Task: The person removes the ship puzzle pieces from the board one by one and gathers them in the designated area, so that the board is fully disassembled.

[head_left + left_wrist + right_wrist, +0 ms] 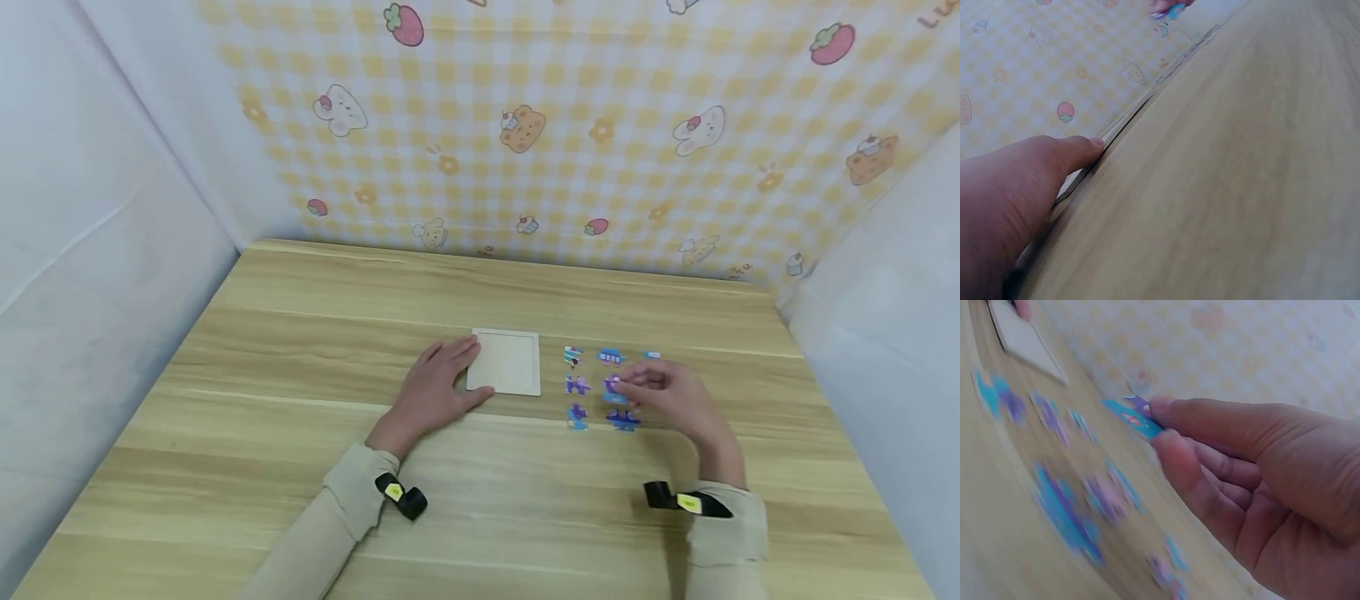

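Note:
A pale square puzzle tray (506, 362) lies on the table, its recess bare. My left hand (438, 392) rests at its left side, fingers spread over the upper left corner and thumb at the lower edge. In the left wrist view the thumb (1079, 153) lies along the tray's rim (1124, 122). To the right, my right hand (671, 396) pinches a puzzle piece (1132, 417) between thumb and index finger. The piece is blue and purple with a small orange-striped figure, and is held above the loose pieces.
Several loose jigsaw pieces lie in rough rows right of the tray, among them a blue-purple piece (622, 419) and a corner-like piece (577, 417). My right hand hides part of the rows. Behind the wooden table (337, 325) hangs a yellow checked cloth (465, 192).

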`<state>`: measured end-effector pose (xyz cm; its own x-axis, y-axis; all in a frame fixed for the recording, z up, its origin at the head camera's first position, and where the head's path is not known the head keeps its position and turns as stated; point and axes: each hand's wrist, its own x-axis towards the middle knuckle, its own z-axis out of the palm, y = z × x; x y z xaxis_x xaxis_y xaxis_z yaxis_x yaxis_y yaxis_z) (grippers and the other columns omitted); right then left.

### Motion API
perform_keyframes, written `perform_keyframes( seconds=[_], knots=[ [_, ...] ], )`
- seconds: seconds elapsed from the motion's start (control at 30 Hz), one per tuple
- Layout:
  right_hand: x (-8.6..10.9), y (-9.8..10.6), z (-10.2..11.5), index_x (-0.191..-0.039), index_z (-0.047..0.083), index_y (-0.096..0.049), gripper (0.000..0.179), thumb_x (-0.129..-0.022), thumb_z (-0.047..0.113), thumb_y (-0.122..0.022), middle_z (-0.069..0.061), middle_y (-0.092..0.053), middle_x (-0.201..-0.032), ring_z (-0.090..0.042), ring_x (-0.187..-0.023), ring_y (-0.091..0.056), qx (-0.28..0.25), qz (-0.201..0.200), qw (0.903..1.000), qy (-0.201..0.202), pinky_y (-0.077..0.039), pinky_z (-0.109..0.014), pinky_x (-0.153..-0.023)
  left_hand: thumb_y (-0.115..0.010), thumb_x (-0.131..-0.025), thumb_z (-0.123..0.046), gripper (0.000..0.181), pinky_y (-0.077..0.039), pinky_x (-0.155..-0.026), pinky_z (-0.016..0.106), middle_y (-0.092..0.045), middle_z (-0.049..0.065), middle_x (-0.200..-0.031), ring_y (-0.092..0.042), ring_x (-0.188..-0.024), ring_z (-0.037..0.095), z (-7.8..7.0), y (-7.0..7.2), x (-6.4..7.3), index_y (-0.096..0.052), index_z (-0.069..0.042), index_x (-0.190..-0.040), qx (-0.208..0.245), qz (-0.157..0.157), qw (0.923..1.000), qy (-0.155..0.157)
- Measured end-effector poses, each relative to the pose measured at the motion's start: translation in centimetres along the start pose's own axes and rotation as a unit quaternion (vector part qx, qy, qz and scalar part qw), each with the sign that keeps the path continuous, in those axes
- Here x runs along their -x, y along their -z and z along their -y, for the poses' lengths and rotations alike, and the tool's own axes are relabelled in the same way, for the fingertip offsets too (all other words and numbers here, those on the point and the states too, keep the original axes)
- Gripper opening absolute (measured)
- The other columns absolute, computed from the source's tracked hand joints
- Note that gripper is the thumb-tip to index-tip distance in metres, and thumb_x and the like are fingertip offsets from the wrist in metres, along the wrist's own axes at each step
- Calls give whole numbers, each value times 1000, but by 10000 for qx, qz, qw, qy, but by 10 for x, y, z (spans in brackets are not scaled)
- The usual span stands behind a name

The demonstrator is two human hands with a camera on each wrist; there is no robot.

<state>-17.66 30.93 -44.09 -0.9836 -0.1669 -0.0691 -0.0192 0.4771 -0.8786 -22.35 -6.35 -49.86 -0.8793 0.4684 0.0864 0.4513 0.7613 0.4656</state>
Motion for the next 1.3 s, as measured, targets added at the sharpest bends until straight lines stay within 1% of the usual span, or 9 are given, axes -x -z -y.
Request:
perform_keyframes(
  seconds=[0.07,0.1,0.23,0.37,0.47,0.63,0.83,1.0,1.3],
  knots=[
    [12,14,-10,-109,-10,-70,26,-96,11,-75,-11,-76,-90,-19,-74,-74,-215,43,9994,-258,-63,-35,-69,-61,-97,-62,82,-11,-128,39,-36,1,-166,-28,-155,16,1,1,1,-43,-9,-157,38,-5,10000,8],
    [17,21,-14,-109,-12,-69,26,-96,10,-74,-11,-77,-89,-19,-74,-74,-222,69,9992,-335,-63,-35,-71,-61,-97,-62,82,-11,-128,40,-36,2,-166,-28,-155,17,2,1,1,-44,-9,-157,41,-7,10000,6],
    [33,43,-29,-112,-16,-69,25,-97,4,-71,-12,-78,-91,-16,-74,-74,-58,259,9976,-634,-63,-31,-72,-61,-97,-62,83,-12,-128,41,-36,2,-166,-28,-155,17,5,1,3,-43,-9,-158,19,-3,10000,27],
    [39,55,-39,-113,-15,-71,26,-97,5,-71,-14,-78,-94,-15,-75,-74,163,450,9942,-966,-62,-28,-73,-60,-96,-63,83,-11,-128,41,-35,1,-166,-27,-155,16,6,0,3,-43,-10,-158,30,-21,10000,62],
    [38,58,-44,-113,-13,-72,25,-97,6,-71,-14,-78,-96,-14,-76,-73,402,481,9922,-1077,-60,-26,-74,-60,-96,-64,83,-11,-128,40,-35,1,-166,-27,-155,16,5,-2,3,-43,-10,-158,42,-53,10000,41],
    [35,58,-45,-112,-10,-74,23,-98,8,-71,-13,-76,-95,-14,-76,-70,803,372,9909,-1013,-58,-24,-72,-59,-97,-64,83,-11,-128,41,-35,1,-166,-27,-155,16,5,-4,1,-42,-10,-158,31,-63,10000,13],
    [34,57,-44,-113,-6,-75,23,-99,11,-71,-9,-76,-95,-14,-78,-68,1103,405,9874,-1062,-55,-23,-73,-59,-97,-65,84,-10,-128,40,-34,0,-167,-26,-155,15,3,-4,-1,-41,-10,-158,18,17,10000,67],
    [34,58,-44,-113,-5,-75,22,-99,12,-70,-9,-75,-95,-15,-79,-68,1133,443,9868,-1068,-55,-24,-74,-59,-97,-64,84,-10,-128,40,-34,0,-167,-26,-155,15,2,-4,-2,-41,-10,-158,28,48,10000,75],
    [35,58,-46,-113,-8,-73,21,-100,6,-68,-12,-75,-99,-14,-80,-70,1053,446,9880,-1040,-57,-23,-74,-61,-96,-63,84,-12,-128,41,-36,2,-166,-28,-155,16,0,-5,-3,-42,-9,-158,13,-45,10000,-17]
  ],
)
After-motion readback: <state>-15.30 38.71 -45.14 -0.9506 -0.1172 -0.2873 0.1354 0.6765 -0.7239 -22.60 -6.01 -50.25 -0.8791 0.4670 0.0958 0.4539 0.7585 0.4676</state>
